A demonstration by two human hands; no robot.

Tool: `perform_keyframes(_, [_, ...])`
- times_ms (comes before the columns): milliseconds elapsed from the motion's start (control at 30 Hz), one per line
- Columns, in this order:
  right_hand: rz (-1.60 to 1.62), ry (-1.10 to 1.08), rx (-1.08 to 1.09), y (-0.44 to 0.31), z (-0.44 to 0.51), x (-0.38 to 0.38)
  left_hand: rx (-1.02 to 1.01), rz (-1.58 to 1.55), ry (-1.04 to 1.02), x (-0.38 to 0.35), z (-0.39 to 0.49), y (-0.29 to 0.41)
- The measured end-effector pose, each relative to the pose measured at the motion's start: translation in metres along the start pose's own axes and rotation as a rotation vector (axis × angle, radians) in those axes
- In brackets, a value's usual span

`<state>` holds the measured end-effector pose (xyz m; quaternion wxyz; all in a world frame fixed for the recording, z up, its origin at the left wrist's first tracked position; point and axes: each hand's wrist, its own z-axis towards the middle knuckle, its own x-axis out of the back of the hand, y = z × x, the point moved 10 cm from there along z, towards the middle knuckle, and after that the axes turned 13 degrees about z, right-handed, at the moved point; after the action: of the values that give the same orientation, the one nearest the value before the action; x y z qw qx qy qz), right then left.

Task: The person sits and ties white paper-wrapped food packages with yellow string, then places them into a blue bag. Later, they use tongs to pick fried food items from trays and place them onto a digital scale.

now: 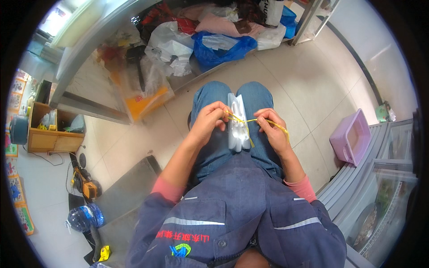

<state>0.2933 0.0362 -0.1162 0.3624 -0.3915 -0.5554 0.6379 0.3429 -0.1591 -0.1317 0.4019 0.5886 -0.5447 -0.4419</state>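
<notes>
A bundle of clear and white plastic film (238, 135) lies lengthwise across my lap, between the thighs of my blue jeans (212, 144). Yellow cord (250, 137) crosses over the top of the bundle, and one loose end hangs down along its right side. My left hand (214, 117) pinches the cord just left of the bundle. On the right, my right hand (272, 126) grips the other length between thumb and fingers, and its tail runs over the back of that hand. Whether the cord passes under the bundle is hidden.
Ahead, a low shelf holds a blue plastic bag (223, 55) and several other bags. At right, a lilac plastic bin (352, 139) stands beside a glass-topped cabinet (388, 201). To the left are a wooden cabinet (55, 142) and a large water bottle (85, 217).
</notes>
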Motion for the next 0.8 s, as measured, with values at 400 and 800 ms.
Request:
perform_keyframes(400, [0.614, -0.097, -0.308, 0.039, 0.014, -0.037, -0.001, -0.219, -0.088, -0.012, 0.009, -0.013])
perform_keyframes(800, [0.452, -0.177, -0.300, 0.018, 0.017, -0.042, -0.363, 0.693, -0.026, -0.023, -0.009, 0.060])
